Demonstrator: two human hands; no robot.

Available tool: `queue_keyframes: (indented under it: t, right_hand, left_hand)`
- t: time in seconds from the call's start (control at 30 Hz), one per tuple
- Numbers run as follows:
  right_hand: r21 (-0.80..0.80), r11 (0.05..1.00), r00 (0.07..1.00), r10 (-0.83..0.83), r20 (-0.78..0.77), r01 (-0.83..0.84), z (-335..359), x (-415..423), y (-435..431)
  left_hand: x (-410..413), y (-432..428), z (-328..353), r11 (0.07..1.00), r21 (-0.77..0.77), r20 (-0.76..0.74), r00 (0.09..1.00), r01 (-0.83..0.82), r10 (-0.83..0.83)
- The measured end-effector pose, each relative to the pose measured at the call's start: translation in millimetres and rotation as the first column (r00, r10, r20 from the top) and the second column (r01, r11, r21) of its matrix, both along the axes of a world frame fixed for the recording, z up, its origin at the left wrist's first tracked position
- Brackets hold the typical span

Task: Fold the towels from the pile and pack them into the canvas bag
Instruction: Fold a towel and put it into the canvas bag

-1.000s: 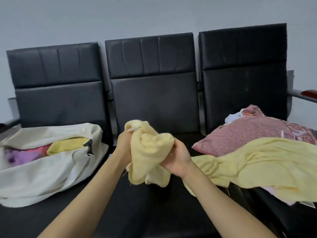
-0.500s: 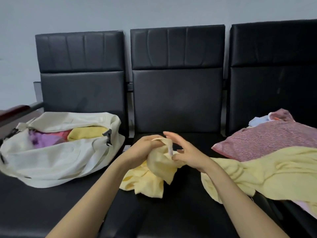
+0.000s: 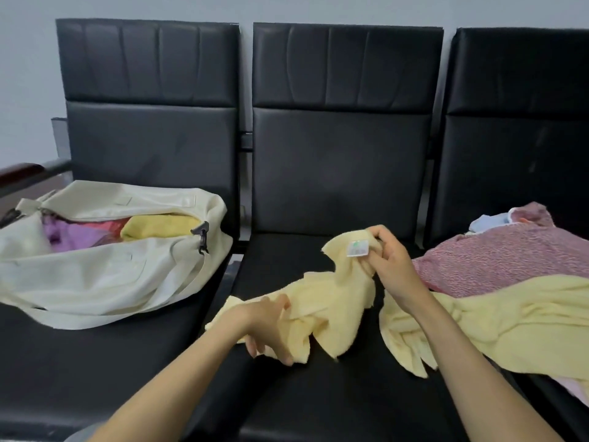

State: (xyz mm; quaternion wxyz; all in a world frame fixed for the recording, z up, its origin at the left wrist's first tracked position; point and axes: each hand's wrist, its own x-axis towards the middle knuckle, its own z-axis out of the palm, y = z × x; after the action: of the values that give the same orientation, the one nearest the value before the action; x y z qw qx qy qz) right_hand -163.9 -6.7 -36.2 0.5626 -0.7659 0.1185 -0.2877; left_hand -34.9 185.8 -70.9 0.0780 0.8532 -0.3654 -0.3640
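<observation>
Fingers (image 3: 379, 232) of my right hand (image 3: 392, 266) are pinching the top corner of the pale yellow towel (image 3: 331, 301), right by its white label (image 3: 357, 248). My left hand (image 3: 267, 327) grips the lower end, thumb on top. The towel's crumpled and strung slantwise between my hands, its bottom edge on the black middle seat (image 3: 318, 393). The cream canvas bag (image 3: 95, 272) lies unzipped on the left seat, with a folded yellow towel (image 3: 159, 226) inside. The pile's on the right: a bigger yellow towel (image 3: 510, 320) over a pinkish-red one (image 3: 497, 260).

Label (image 3: 357, 248) print too small to read; pile (image 3: 510, 260) clipped at right edge, canvas bag (image 3: 95, 275) at left.
</observation>
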Motion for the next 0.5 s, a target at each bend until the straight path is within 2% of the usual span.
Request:
queue_keyframes:
  t: [0.03,0.07,0.1,0.13,0.17,0.2,0.3,0.37,0.43,0.47,0.5]
  right_hand:
    - [-0.022,0.999,0.998,0.028,-0.05,-0.029,0,-2,-1]
    - [-0.039,0.997,0.993,0.058,-0.105,-0.062,1,-4,-1]
    - [-0.048,0.996,0.985,0.073,-0.154,-0.081,1,-5,0]
    - [-0.055,0.995,0.979,0.075,-0.192,-0.087,0,-5,1]
    - [-0.056,0.994,0.973,0.079,-0.216,-0.094,0,-6,1]
    - [-0.05,0.993,0.967,0.096,-0.236,-0.111,-1,-6,3]
    - [-0.049,0.972,0.929,0.204,-0.309,-0.229,-4,-6,9]
    - [-0.125,0.953,0.917,0.22,-0.334,-0.274,-7,-3,14]
    - [-0.192,0.948,0.929,0.183,-0.321,-0.253,-11,-1,16]
    - [-0.207,0.95,0.938,0.164,-0.305,-0.233,-11,0,18]
    - [-0.213,0.952,0.947,0.153,-0.281,-0.218,-10,0,19]
  left_hand:
    - [0,-6,-10,0.998,-0.05,0.12,0.992,-0.03,0.036]
    - [4,-12,-20,0.984,-0.17,0.274,0.956,-0.057,0.102]
    - [11,-16,-27,0.937,-0.341,0.365,0.906,-0.083,0.213]
    - [18,-19,-33,0.85,-0.518,0.353,0.881,-0.097,0.316]
    - [25,-20,-35,0.757,-0.644,0.28,0.889,-0.105,0.361]
    - [29,-21,-36,0.701,-0.706,0.219,0.908,-0.106,0.358]
    - [17,-20,-26,0.69,-0.721,0.137,0.963,-0.064,0.233]
    - [3,-22,-13,0.632,-0.766,-0.041,0.991,-0.114,0.129]
    - [-10,-24,4,0.539,-0.775,-0.379,0.925,-0.329,0.02]
    - [-12,-24,10,0.522,-0.759,-0.472,0.881,-0.39,-0.027]
    - [-15,-22,15,0.543,-0.747,-0.478,0.878,-0.383,-0.037]
